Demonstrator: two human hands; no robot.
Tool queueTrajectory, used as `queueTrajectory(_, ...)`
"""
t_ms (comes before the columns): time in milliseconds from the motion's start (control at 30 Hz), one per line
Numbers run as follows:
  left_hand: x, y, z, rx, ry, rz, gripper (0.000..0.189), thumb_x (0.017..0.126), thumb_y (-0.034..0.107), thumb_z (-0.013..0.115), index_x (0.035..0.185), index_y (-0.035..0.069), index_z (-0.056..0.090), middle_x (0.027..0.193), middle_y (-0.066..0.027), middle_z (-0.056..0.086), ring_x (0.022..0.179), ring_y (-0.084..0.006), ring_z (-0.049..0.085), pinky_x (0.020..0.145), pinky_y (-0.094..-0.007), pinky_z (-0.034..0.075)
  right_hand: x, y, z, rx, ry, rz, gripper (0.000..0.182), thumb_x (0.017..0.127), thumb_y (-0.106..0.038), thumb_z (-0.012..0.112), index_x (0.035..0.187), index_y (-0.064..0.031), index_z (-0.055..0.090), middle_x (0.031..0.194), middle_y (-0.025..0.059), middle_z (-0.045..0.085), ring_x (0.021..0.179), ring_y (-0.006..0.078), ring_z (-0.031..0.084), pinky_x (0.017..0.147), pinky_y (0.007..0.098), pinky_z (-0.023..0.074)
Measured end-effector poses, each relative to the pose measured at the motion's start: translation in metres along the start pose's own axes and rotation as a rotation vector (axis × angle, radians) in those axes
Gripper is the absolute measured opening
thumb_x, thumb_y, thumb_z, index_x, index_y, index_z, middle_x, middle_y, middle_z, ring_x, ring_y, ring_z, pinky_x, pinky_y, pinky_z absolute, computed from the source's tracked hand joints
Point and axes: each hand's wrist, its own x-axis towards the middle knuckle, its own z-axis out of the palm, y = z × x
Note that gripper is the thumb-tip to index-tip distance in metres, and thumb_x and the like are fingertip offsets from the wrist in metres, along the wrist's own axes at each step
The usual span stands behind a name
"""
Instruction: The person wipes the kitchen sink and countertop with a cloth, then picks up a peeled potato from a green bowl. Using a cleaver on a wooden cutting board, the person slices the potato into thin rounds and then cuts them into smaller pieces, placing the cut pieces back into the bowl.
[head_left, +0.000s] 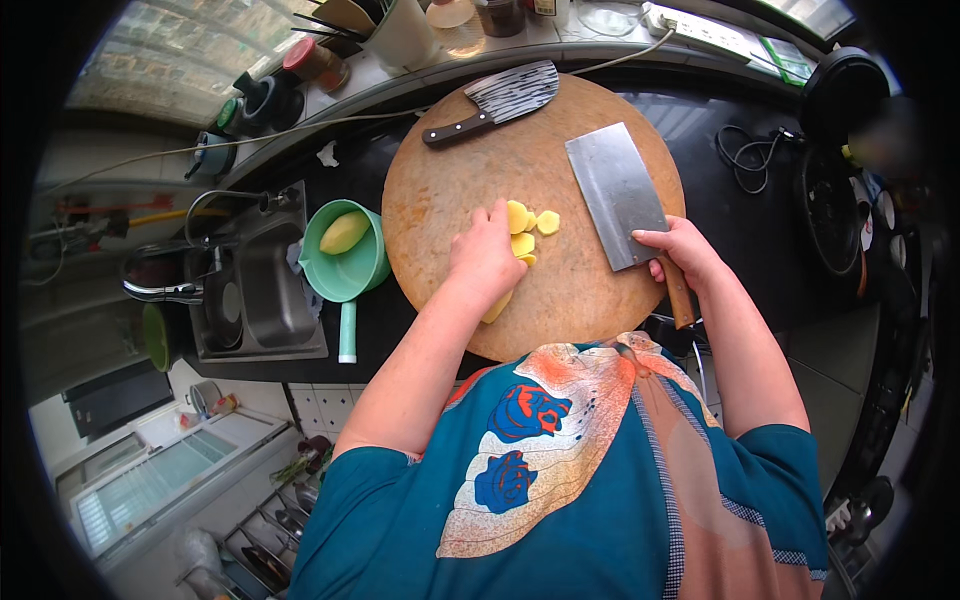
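My right hand grips a metal cleaver with a wooden handle; its blade lies over the right side of a round wooden chopping board. My left hand rests on the board over pale yellow slices, perhaps potato; whether its fingers close on any is partly hidden. Several slices show at its fingertips, one round slice lies apart to their right, and a larger yellow piece shows below the hand. A second cleaver, with a black-and-white patterned blade, lies at the board's top.
Left of the board, a green plastic dipper holds a peeled yellow tuber. Beyond it is a steel sink. A coiled black cable lies on the dark counter at the right, near a black pan. Jars and a power strip line the ledge.
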Motion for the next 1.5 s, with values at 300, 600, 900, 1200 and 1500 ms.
queueTrajectory(300, 0.021, 0.002, 0.002, -0.183, -0.017, 0.042, 0.081, 0.075, 0.011, 0.081, 0.146, 0.010, 0.042, 0.135, -0.0239, 0.048, 0.123, -0.0429, 0.057, 0.105, -0.0442, 0.050, 0.002, 0.000, 0.001, -0.007, 0.024, 0.016, 0.021, 0.095, -0.014, 0.071, 0.108, 0.0006, 0.064, 0.078, 0.0074, 0.068, 0.047, 0.0086, 0.057, 0.040, 0.0234, 0.0472)
queueTrajectory(600, 0.030, 0.008, 0.020, -0.169, 0.043, 0.077, 0.068, 0.078, 0.015, 0.080, 0.137, 0.011, 0.046, 0.132, -0.0232, 0.047, 0.117, -0.0417, 0.061, 0.098, -0.0461, 0.054, -0.002, -0.005, 0.004, -0.032, 0.048, 0.017, 0.017, 0.094, -0.013, 0.070, 0.102, -0.0016, 0.061, 0.075, 0.0060, 0.067, 0.046, 0.0090, 0.057, 0.041, 0.0223, 0.0478)
queueTrajectory(900, 0.037, 0.033, 0.031, 0.036, 0.153, 0.023, 0.052, 0.080, 0.036, 0.079, 0.122, 0.011, 0.060, 0.123, -0.0187, 0.056, 0.113, -0.0367, 0.062, 0.095, -0.0438, 0.055, -0.001, -0.004, 0.006, -0.072, 0.044, -0.015, 0.018, 0.095, -0.014, 0.070, 0.104, 0.0003, 0.062, 0.074, 0.0073, 0.068, 0.045, 0.0104, 0.057, 0.040, 0.0233, 0.0468)
queueTrajectory(1200, 0.054, 0.036, 0.038, 0.086, 0.163, 0.096, 0.034, 0.081, 0.020, 0.073, 0.112, 0.008, 0.065, 0.122, -0.0185, 0.058, 0.113, -0.0370, 0.060, 0.094, -0.0445, 0.055, -0.002, -0.002, 0.008, -0.077, 0.034, -0.032, 0.015, 0.095, -0.015, 0.069, 0.099, -0.0010, 0.063, 0.072, 0.0080, 0.068, 0.044, 0.0118, 0.057, 0.040, 0.0253, 0.0472)
queueTrajectory(1500, 0.058, 0.020, 0.022, -0.089, 0.116, 0.072, 0.039, 0.076, 0.015, 0.070, 0.114, 0.008, 0.063, 0.117, -0.0212, 0.063, 0.111, -0.0397, 0.063, 0.097, -0.0454, 0.053, 0.000, -0.004, 0.005, -0.072, 0.027, -0.009, 0.018, 0.095, -0.015, 0.070, 0.102, -0.0005, 0.061, 0.075, 0.0077, 0.068, 0.045, 0.0112, 0.057, 0.040, 0.0240, 0.0473)
